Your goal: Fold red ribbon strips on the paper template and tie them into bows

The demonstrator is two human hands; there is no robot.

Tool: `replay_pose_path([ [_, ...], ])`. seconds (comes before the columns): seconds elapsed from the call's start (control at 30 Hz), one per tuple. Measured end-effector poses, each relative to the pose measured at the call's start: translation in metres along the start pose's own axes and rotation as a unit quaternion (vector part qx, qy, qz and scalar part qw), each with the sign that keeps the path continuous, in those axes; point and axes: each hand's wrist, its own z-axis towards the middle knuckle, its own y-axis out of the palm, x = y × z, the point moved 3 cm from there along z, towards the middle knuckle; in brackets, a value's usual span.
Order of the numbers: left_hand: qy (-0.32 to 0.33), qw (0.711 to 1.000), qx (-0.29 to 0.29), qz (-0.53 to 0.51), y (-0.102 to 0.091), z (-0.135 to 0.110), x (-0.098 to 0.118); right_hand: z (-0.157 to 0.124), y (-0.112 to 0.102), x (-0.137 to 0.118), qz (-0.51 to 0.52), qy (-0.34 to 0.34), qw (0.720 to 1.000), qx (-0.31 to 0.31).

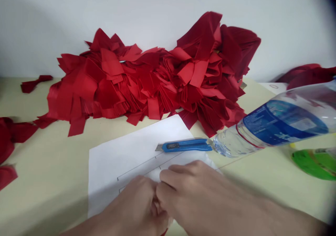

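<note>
Both my hands meet low in the middle of the view. My left hand (136, 204) is curled, its fingers pressed against my right hand (189, 190), and what lies between them is hidden. Under my right hand's fingers is a soft white piece (183, 162), possibly folded paper or cloth. It lies on a white sheet (118, 159) marked with thin drawn lines. A blue utility knife (186, 145) rests on that sheet just beyond my right fingers, its blade end pointing left. A sliver of red shows below my left hand.
A large heap of red fabric strips (147, 85) stands against the white wall on the cream table (47, 173). Loose red pieces (10, 138) lie at the left. A clear plastic bottle (278, 124) with a blue label lies at the right, near a green roll (316, 164).
</note>
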Motion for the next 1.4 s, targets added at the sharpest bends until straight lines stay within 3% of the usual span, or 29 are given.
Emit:
replay_pose_path([
  [0.1, -0.050, 0.996, 0.034, 0.060, -0.009, 0.008, 0.007, 0.005, 0.006, -0.003, -0.059, 0.032, 0.997, 0.023],
  [0.2, -0.046, 0.999, 0.008, 0.001, -0.021, 0.017, 0.015, 0.006, 0.004, 0.006, -0.059, 0.091, 0.993, 0.042],
  [0.37, -0.020, 0.990, -0.012, -0.141, -0.039, 0.024, 0.013, 0.004, -0.008, 0.032, 0.063, 0.165, 0.979, 0.103],
  [0.5, 0.003, 0.979, -0.022, -0.203, -0.043, 0.026, 0.011, 0.009, -0.012, 0.047, 0.162, 0.172, 0.967, 0.097],
  [0.73, 0.028, 0.985, 0.019, -0.166, -0.045, 0.024, 0.015, 0.018, -0.007, 0.065, 0.371, 0.177, 0.911, 0.037],
  [0.83, 0.037, 0.988, 0.039, -0.144, -0.046, 0.025, 0.015, 0.018, -0.002, 0.063, 0.375, 0.177, 0.908, 0.058],
  [1.1, 0.025, 0.966, -0.026, -0.256, -0.041, 0.027, 0.015, 0.021, 0.003, 0.066, 0.376, 0.151, 0.913, 0.046],
  [1.4, 0.046, 0.944, -0.073, -0.317, -0.044, 0.028, 0.012, 0.027, 0.003, 0.077, 0.483, 0.168, 0.858, 0.043],
])
